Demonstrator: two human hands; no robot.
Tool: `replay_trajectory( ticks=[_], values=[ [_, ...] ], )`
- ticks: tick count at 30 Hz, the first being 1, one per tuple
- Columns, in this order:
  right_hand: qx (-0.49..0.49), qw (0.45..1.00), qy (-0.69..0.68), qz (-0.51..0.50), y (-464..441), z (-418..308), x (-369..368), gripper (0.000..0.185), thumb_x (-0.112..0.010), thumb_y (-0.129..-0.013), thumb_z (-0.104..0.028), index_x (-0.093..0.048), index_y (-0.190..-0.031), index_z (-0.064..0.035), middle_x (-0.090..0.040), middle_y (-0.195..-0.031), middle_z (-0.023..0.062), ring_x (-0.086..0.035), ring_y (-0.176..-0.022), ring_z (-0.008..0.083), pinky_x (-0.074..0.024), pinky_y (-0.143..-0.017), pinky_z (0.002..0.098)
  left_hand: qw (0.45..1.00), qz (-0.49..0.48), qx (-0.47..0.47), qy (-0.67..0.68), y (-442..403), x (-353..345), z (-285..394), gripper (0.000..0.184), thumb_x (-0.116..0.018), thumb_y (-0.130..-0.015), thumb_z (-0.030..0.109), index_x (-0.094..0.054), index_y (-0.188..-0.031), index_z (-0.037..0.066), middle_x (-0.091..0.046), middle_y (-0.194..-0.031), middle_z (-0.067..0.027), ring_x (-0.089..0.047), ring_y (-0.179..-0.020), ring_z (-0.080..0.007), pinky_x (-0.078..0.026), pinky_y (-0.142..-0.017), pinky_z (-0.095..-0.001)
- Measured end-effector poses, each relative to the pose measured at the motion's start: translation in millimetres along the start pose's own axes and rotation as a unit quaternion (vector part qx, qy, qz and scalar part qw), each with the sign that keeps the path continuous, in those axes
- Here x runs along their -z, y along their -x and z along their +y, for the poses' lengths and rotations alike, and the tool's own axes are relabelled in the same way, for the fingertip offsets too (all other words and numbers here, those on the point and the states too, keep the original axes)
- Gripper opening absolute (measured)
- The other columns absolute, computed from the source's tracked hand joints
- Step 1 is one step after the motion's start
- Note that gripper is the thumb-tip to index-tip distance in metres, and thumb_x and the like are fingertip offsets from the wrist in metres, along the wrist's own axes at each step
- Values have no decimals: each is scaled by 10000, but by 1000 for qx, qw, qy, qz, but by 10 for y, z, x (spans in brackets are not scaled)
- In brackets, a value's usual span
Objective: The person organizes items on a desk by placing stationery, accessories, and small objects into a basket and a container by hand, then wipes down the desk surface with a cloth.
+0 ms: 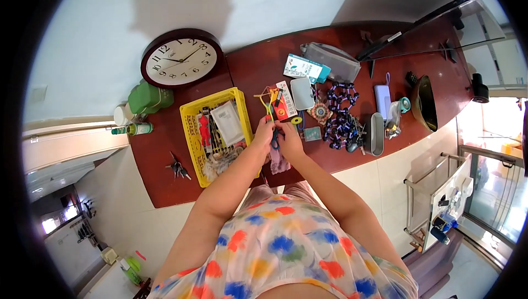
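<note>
My left hand [264, 134] and my right hand [289, 139] are close together above the front part of the dark red table, fingers closed. A dark blue item [274, 140] shows between them, too small to name. Just beyond my left fingertips is a yellow and red item [269, 110], its kind unclear. Past my hands lies a red and white box [285, 101], with a small yellow ring [297, 120] nearer my right hand. A pinkish cloth [279, 163] lies below them. Left of my left hand sits a yellow basket [188, 128] of mixed items.
A wall clock [181, 59] leans at the back left, by a green container [151, 99]. Keys [178, 168] lie front left. Rightward are a white tray [301, 94], black and purple beaded loops [340, 120], a grey case [376, 134] and a monitor [429, 24].
</note>
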State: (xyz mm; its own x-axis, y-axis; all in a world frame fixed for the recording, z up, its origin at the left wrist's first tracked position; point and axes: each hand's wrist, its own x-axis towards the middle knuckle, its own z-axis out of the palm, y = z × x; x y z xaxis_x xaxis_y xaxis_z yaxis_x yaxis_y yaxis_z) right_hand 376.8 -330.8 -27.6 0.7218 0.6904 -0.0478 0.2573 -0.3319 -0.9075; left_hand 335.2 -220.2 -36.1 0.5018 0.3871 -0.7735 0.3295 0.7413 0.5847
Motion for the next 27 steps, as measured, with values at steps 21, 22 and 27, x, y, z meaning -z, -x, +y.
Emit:
replay_trajectory(
  ticks=[21, 22, 27],
  values=[
    [-103, 988, -101, -58, 478, -308, 196, 271, -664, -833, -13, -551, -1079, -21, -658, -856, 62, -595, -733, 101, -485, -661, 258, 995, -92, -19, 40, 554, 236, -129, 274, -411, -996, 177, -461, -1257, 111, -610, -1131, -85, -587, -922, -164, -519, -674, -347],
    [-107, 987, -108, -60, 443, -344, 201, 274, -664, -833, -11, -551, -1082, -20, -658, -856, 61, -588, -727, 96, -483, -659, 255, 996, -83, -20, -14, 551, 246, -156, 246, -431, -989, 179, -491, -1218, 112, -619, -1023, -36, -576, -870, -140, -502, -647, -339],
    [-95, 983, -120, -106, 307, -425, 230, 155, -618, -884, -73, -604, -1016, 5, -660, -820, 70, -607, -731, 110, -483, -648, 256, 999, -15, -32, -23, 674, 249, -41, 266, -444, -989, 204, -489, -1236, 115, -571, -905, -25, -565, -732, -138, -478, -599, -286]
  ],
)
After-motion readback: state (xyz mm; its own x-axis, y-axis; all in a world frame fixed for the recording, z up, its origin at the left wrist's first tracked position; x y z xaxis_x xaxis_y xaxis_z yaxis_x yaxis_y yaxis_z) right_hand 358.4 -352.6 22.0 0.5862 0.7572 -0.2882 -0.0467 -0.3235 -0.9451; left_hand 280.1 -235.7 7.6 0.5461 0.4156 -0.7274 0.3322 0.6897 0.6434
